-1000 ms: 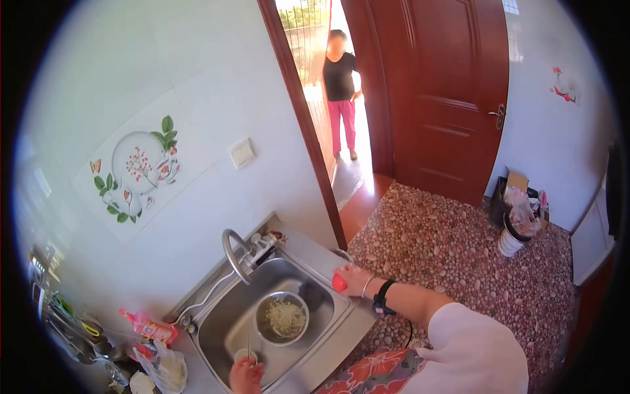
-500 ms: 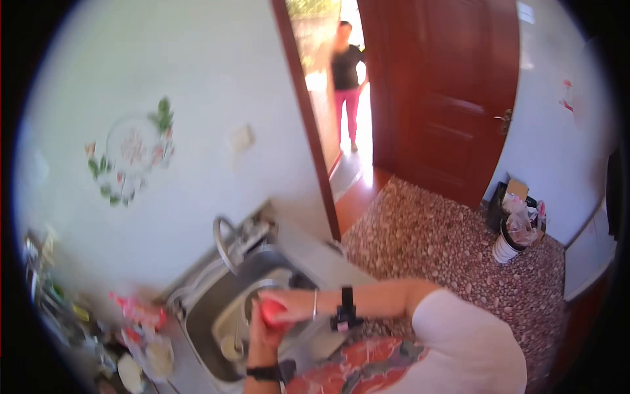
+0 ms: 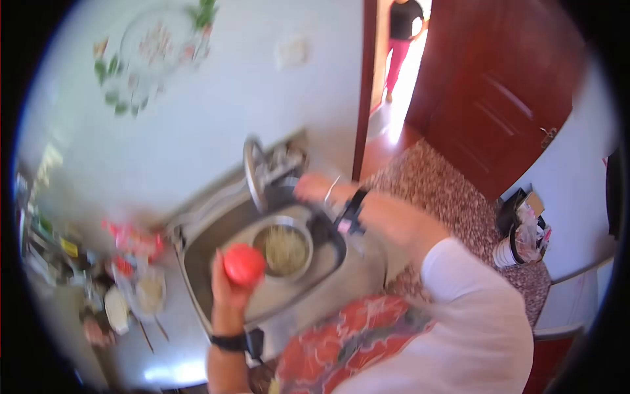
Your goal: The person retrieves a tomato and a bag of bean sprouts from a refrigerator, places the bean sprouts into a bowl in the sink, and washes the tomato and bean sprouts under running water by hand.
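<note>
A smooth red tomato (image 3: 244,264) rests in my left hand (image 3: 226,289), whose fingers curl round its left side and underside over the front of the sink. My right hand (image 3: 312,188) reaches to the back of the sink, just right of the curved metal faucet (image 3: 251,172). Motion smears its fingers, so whether it touches the faucet's base is unclear. Between the two hands, a round metal bowl (image 3: 309,244) sits in the steel sink (image 3: 200,253). Its greenish contents are too blurred to name.
Left of the sink, the counter (image 3: 174,358) bears a red and pink plastic package (image 3: 134,241), clear bags and a pair of chopsticks (image 3: 143,333). A person (image 3: 400,39) stands in the doorway beside the open brown door (image 3: 502,92). A bin (image 3: 506,251) stands against the right wall.
My hands have parted: the right let go of the tomato and moved back toward the faucet, while the left kept it and moved left. The view has tilted down, revealing the bowl.
</note>
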The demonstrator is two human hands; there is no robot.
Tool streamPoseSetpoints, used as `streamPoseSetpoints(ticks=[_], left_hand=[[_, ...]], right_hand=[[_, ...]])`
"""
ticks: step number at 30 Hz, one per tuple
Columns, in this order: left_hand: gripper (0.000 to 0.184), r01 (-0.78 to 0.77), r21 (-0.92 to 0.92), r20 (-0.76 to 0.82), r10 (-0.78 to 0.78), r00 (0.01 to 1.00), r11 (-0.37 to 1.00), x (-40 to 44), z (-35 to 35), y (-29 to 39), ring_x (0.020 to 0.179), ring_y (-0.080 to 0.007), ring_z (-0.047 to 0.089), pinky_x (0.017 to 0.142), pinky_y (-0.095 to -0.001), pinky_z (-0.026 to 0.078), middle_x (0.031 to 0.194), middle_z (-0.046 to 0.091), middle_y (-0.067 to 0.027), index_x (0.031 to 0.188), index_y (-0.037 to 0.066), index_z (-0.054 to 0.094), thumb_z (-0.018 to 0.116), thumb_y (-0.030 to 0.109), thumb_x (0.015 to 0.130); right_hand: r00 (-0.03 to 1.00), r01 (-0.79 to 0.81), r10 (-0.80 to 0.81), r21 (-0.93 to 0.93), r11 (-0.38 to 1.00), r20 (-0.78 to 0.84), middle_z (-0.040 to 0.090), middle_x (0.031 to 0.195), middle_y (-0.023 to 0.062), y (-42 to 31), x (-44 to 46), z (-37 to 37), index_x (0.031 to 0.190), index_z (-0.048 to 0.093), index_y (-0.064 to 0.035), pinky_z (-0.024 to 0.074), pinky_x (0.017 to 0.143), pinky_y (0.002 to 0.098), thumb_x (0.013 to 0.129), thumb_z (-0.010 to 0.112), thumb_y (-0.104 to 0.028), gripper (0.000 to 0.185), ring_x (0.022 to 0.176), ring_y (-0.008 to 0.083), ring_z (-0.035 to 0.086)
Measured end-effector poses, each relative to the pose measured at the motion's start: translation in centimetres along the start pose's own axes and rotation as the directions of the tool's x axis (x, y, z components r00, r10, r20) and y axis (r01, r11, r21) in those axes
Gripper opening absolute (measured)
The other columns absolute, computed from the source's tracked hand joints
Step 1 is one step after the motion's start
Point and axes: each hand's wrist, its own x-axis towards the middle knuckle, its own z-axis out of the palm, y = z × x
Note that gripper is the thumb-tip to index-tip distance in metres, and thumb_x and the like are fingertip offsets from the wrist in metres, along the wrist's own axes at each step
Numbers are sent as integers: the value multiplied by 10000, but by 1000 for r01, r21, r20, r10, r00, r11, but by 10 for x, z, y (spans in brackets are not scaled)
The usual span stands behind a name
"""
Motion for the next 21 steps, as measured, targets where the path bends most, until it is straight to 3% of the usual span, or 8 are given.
streamPoseSetpoints(ticks=[1, 5, 10, 14, 17, 18, 19, 21], left_hand=[[407, -6, -76, -15, 5, 1000, 997, 16, 1, -12, 884, -293, 576, 670, -479, 508, 992, 583, -102, 1057, 128, 519, 464, 469, 843], [560, 130, -37, -91, -133, 987, 991, 78, -20, -46, 948, -378, 528, 675, -476, 476, 1110, 533, -102, 1143, 174, 468, 428, 600, 783], [498, 189, -53, -137, -195, 971, 980, 115, -3, -47, 1052, -383, 461, 862, -546, 336, 1163, 499, -122, 1151, 137, 451, 396, 509, 826], [427, 140, -50, -88, -144, 986, 989, 135, 14, -49, 1024, -331, 484, 848, -537, 353, 1115, 524, -112, 1094, 140, 472, 427, 460, 815], [405, 144, -65, -85, -150, 985, 987, 146, 14, -53, 1031, -315, 487, 843, -536, 361, 1096, 534, -105, 1083, 140, 479, 434, 437, 812], [422, 140, -40, -103, -143, 984, 989, 148, 11, -56, 1021, -338, 494, 830, -539, 371, 1113, 527, -103, 1097, 143, 474, 406, 448, 813], [440, 133, -16, -119, -133, 984, 991, 152, 7, -56, 1011, -360, 501, 818, -541, 382, 1131, 520, -101, 1112, 147, 470, 378, 459, 815], [462, 95, 54, -148, -86, 985, 994, 158, 2, -59, 992, -379, 516, 793, -535, 406, 1145, 514, -102, 1127, 141, 463, 344, 465, 819]], right_hand=[[996, 67, -69, -37, 997, -61, 536, 495, 53, -40, -1, 4, 567, 590, -78, 414, 460, 332, 682, 561, -137, 132, 478, 143, 531], [925, -296, 252, -122, 947, -285, 631, 710, 136, -21, 56, 8, 650, 652, -57, 467, 635, 406, 742, 514, -192, 213, 691, 291, 607], [995, -12, 99, -895, 445, 35, 642, 770, 148, -11, 80, -46, 699, 673, -58, 491, 640, 362, 744, 528, -154, 179, 747, 263, 623], [926, -375, 270, -559, 739, -264, 636, 723, 162, 19, 112, -70, 653, 671, -51, 498, 629, 353, 714, 580, -170, 162, 681, 245, 632], [903, -364, 110, -606, 707, -415, 627, 676, 162, -11, 90, -62, 689, 672, -35, 498, 590, 346, 738, 532, -144, 184, 583, 251, 619], [983, -180, 140, -686, 704, -115, 634, 683, 144, 21, 99, -58, 755, 656, -30, 492, 513, 364, 770, 488, -128, 195, 528, 232, 609], [853, -428, 441, 108, 897, -280, 641, 717, 125, 16, 92, -41, 785, 629, -48, 473, 451, 357, 794, 482, -136, 171, 553, 209, 615], [883, -368, 441, 343, 864, -163, 588, 636, 70, -15, 48, -10, 771, 583, -27, 446, 438, 282, 814, 458, -266, 273, 503, 160, 556]])
